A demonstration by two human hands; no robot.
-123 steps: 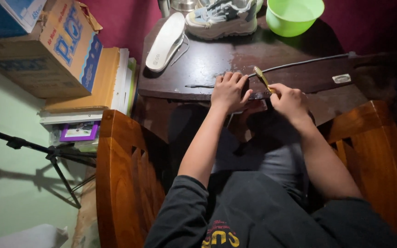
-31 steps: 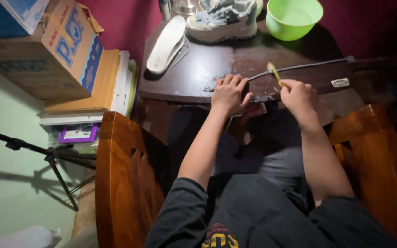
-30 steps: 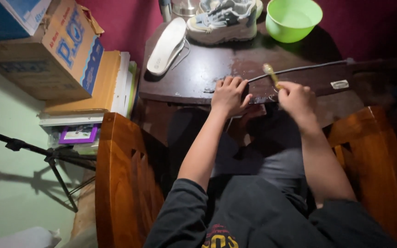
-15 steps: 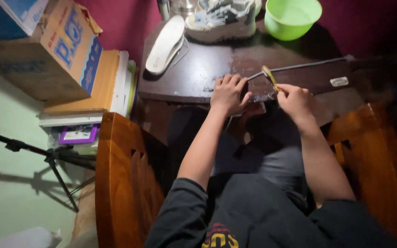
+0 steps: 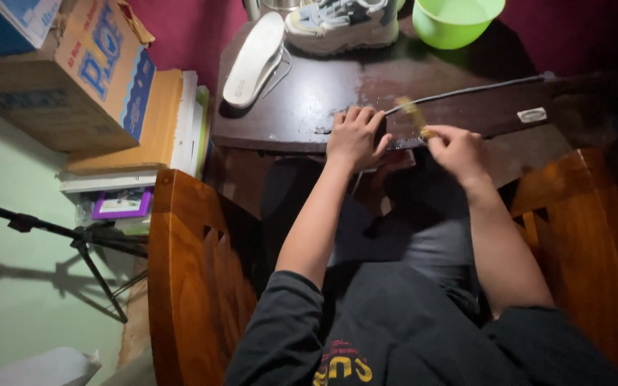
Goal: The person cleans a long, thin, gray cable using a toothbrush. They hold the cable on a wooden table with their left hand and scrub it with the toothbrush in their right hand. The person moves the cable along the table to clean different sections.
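Left hand [image 5: 355,136] flat, fingers spread on dark table [image 5: 309,100], right hand [image 5: 458,149] gripping yellow brush [image 5: 414,114], green bowl [image 5: 455,20] contents unseen

Table [image 5: 309,107] ahead of the seated person: insole [image 5: 255,50] at left, shoe [image 5: 345,25] behind centre, bowl [image 5: 455,21] at right. Boxes [image 5: 73,71] lie left of the table, above stacked books [image 5: 159,136].
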